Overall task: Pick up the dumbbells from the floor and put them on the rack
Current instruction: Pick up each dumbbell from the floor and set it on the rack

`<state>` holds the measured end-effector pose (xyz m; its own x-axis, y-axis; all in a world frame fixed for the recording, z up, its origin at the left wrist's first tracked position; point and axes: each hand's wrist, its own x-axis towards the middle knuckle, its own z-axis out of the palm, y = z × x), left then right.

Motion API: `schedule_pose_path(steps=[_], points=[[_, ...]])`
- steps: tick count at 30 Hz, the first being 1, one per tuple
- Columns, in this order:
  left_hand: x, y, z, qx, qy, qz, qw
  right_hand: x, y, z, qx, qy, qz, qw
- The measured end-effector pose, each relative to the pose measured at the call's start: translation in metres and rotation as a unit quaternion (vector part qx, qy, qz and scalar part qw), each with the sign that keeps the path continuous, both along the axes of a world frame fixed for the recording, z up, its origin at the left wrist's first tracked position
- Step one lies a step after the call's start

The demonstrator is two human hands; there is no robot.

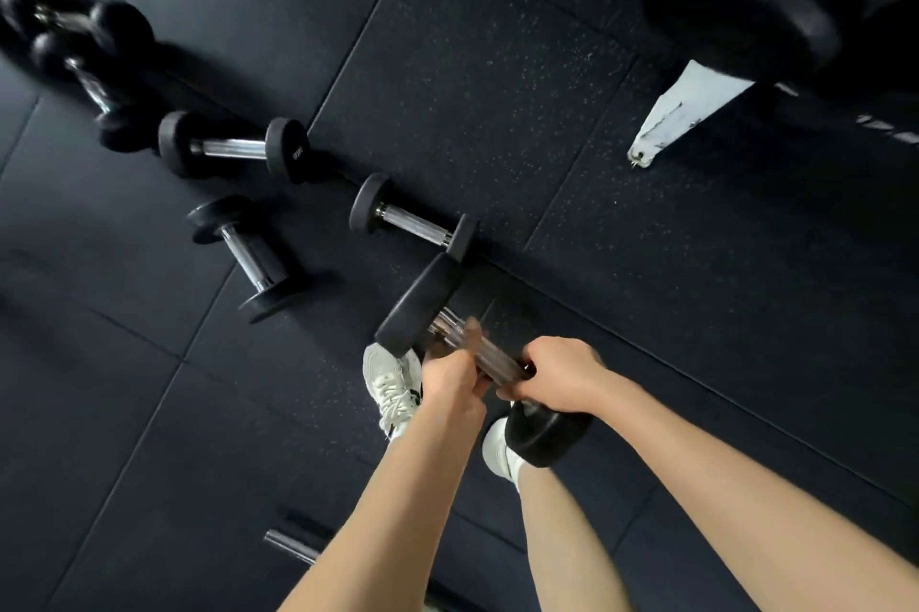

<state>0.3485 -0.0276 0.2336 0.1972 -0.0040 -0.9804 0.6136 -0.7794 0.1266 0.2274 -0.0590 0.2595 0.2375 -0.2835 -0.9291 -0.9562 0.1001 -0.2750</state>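
Head view, looking steeply down at dark speckled rubber floor tiles point(472, 79). Both hands wrapped round the knurled chrome handle of one black round-headed dumbbell point(432, 305), held clear of the floor above two white lace-up trainers point(390, 387). Left hand point(455, 370) closed on the upper part of the handle, next to the far head; fingers curled under, thumb side up. Right hand point(559, 375) closed on the lower part, knuckles up, just beside the near head, which sits over the right trainer. Short stretch of bare handle visible between the two hands. Three more black dumbbells with chrome handles loose on the floor: one just beyond the held one point(413, 218), its near head almost touching the held dumbbell's far head in the frame; one lying angled to the left point(251, 258); one farther up-left point(233, 148) with pale lettering on its end face, too small to read. Further dumbbells at the top-left edge point(74, 44), blurred and cut off, number unclear. Top right: large black rounded masses point(766, 14), out of focus, and a white tapered foot or bracket point(676, 114) below them; not clear enough to say what they belong to. Chrome bar end point(291, 546) at the bottom, partly hidden behind the left forearm.
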Motion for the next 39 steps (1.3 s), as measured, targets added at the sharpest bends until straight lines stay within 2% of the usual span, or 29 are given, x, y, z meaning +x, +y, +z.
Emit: schedule_pose_path(steps=[7,11,17,23,29,39], points=[[-0.025,-0.040,0.180,-0.092,-0.011,-0.070,0.993,-0.033,-0.022,0.176,-0.042,-0.011,-0.105,0.994],[-0.041,-0.053,0.278,-0.167,-0.005,-0.121,0.978,-0.057,-0.026,0.272,-0.064,-0.037,-0.178,0.981],[-0.054,-0.076,0.381,-0.259,0.001,-0.169,0.951,-0.076,-0.037,0.368,-0.115,-0.068,-0.258,0.957],[-0.048,-0.129,0.446,-0.330,0.011,-0.236,0.914,-0.070,-0.072,0.427,-0.164,-0.094,-0.323,0.927],[-0.049,-0.205,0.492,-0.396,0.019,-0.302,0.867,-0.066,-0.126,0.464,-0.220,-0.117,-0.397,0.883],[-0.117,-0.325,0.528,-0.449,0.044,-0.386,0.805,-0.119,-0.225,0.482,-0.310,-0.088,-0.472,0.820]])
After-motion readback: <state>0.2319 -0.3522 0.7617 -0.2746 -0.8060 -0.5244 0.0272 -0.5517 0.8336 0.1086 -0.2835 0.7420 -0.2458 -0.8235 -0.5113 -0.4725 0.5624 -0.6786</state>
